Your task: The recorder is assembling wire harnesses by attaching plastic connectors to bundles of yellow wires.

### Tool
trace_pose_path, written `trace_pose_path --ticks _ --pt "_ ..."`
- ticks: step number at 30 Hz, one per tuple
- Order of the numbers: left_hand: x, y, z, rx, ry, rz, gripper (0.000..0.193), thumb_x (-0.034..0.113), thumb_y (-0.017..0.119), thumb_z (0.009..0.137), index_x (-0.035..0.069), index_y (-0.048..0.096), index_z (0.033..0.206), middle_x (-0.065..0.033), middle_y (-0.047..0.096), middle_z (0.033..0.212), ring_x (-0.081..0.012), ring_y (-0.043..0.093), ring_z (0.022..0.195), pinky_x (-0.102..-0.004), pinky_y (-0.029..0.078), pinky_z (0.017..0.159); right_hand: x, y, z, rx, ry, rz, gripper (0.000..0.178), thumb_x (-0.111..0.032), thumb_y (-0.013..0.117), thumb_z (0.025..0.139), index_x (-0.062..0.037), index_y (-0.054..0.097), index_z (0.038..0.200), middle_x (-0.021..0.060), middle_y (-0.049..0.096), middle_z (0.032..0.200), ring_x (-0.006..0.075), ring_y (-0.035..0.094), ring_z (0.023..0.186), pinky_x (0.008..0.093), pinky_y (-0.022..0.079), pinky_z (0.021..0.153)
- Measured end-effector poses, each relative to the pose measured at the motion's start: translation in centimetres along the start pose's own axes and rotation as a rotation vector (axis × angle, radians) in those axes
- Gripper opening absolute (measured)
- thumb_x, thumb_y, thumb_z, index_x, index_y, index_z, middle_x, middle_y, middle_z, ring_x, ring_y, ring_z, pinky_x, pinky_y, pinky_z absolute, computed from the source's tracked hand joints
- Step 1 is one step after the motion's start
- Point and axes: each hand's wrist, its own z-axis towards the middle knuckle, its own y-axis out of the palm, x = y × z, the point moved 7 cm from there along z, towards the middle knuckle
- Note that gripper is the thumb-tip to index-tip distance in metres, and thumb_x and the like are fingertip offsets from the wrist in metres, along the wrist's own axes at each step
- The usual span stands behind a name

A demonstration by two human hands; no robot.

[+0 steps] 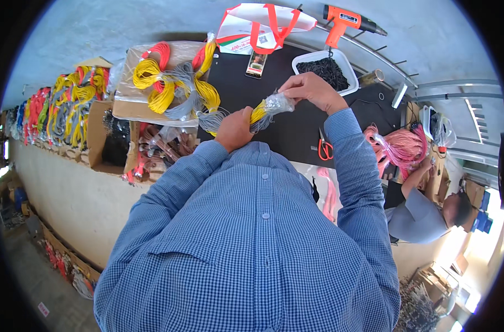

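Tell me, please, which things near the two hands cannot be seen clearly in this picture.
- Head view: the left hand closes around the wire bundle, hiding the part inside the fist.
- Head view: the right hand covers the end of the clear plastic bag; its opening cannot be told.
- Head view: the black pieces in the white tray are too small to identify.
- Head view: the scissors are partly hidden by the right sleeve.

Bright, even daylight fills the scene, with strong overexposed glare at the lower right of the frame. Shadows are soft and short. The fisheye bends straight edges toward the rim, where a black vignette closes in; the centre is sharp.
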Motion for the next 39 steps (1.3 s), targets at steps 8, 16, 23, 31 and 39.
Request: trace_pose_path --ticks 8,16,23,31,39 --pt "1.8 2.9 0.5 -0.080 0.090 0.188 0.024 0.014 0.062 0.091 0.002 0.055 0.110 -0.0181 0.067 0.100 -0.0350 0.067 0.090 -0.0449 0.054 0.080 2.1 -0.7 -1.3 0.029 0.077 -0.407 0.019 -0.018 0.070 0.084 -0.0021 0.076 0.093 0.0062 0.071 0.078 0.0144 0.066 0.070 0.0296 0.053 0.064" --pt "2.3 3.4 0.5 -0.029 0.158 0.192 0.022 0.015 0.060 0.092 0.002 0.056 0.110 -0.0167 0.066 0.100 -0.0332 0.066 0.092 -0.0444 0.053 0.081 8.3 -1.5 -0.1 0.011 0.378 -0.181 0.021 -0.020 0.069 0.087 0.0000 0.073 0.092 0.0039 0.069 0.080 0.0123 0.063 0.070 0.0282 0.052 0.063" --pt "1.9 2.8 0.2 -0.077 0.111 0.060 0.027 0.015 0.064 0.089 0.002 0.055 0.111 -0.0172 0.067 0.104 -0.0352 0.066 0.096 -0.0439 0.053 0.085 6.6 -1.5 0.4 0.167 0.002 -0.472 0.022 -0.022 0.063 0.092 -0.0007 0.070 0.093 0.0039 0.067 0.083 0.0126 0.063 0.074 0.0291 0.051 0.068" --pt "-1.3 1.9 1.1 0.119 -0.074 -0.127 0.037 0.018 0.071 0.082 0.005 0.054 0.113 -0.0201 0.068 0.098 -0.0406 0.067 0.093 -0.0473 0.054 0.081 7.0 4.6 -5.1 -0.179 0.141 0.054 0.031 -0.031 0.056 0.100 -0.0025 0.067 0.106 0.0021 0.062 0.082 0.0108 0.059 0.071 0.0239 0.048 0.067" --pt "0.7 4.1 0.4 -0.195 0.096 -0.075 0.036 0.020 0.072 0.084 0.005 0.053 0.111 -0.0205 0.068 0.098 -0.0410 0.067 0.094 -0.0476 0.054 0.081 6.3 -3.5 -3.2 0.407 0.038 -0.025 0.028 -0.020 0.047 0.105 -0.0019 0.068 0.112 0.0005 0.053 0.066 0.0110 0.049 0.051 0.0245 0.041 0.049"
